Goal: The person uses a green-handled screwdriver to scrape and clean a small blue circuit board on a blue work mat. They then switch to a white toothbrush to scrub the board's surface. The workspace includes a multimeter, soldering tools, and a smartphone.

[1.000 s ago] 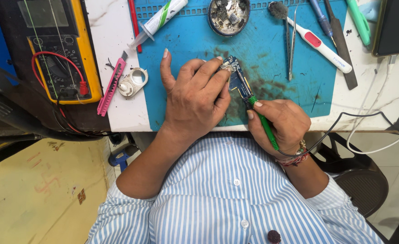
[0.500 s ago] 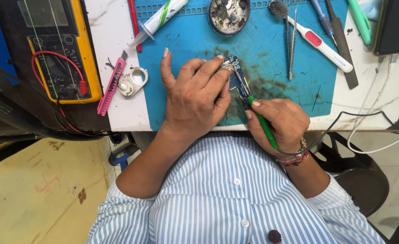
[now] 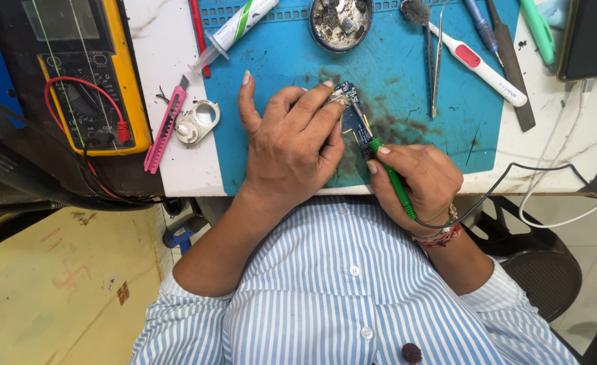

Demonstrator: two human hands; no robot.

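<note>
My left hand [image 3: 298, 145] lies flat over a small blue circuit board [image 3: 354, 122] on the blue work mat [image 3: 278, 61], its fingertips pinning the board's upper end. My right hand [image 3: 420, 182] grips a green-handled soldering iron [image 3: 392, 179] like a pen. The iron's metal tip rests on the board close to my left fingertips. A black cord runs from the iron's rear past my right wrist, which wears thread bracelets.
A yellow multimeter [image 3: 82, 74] with red lead sits at the left. A pink cutter [image 3: 164, 128], white tape ring [image 3: 197, 123], syringe tube [image 3: 234, 30], round metal dish of scraps [image 3: 339, 21], tweezers [image 3: 437, 61], white brush [image 3: 478, 64] and a dark phone [image 3: 592, 37] surround the mat.
</note>
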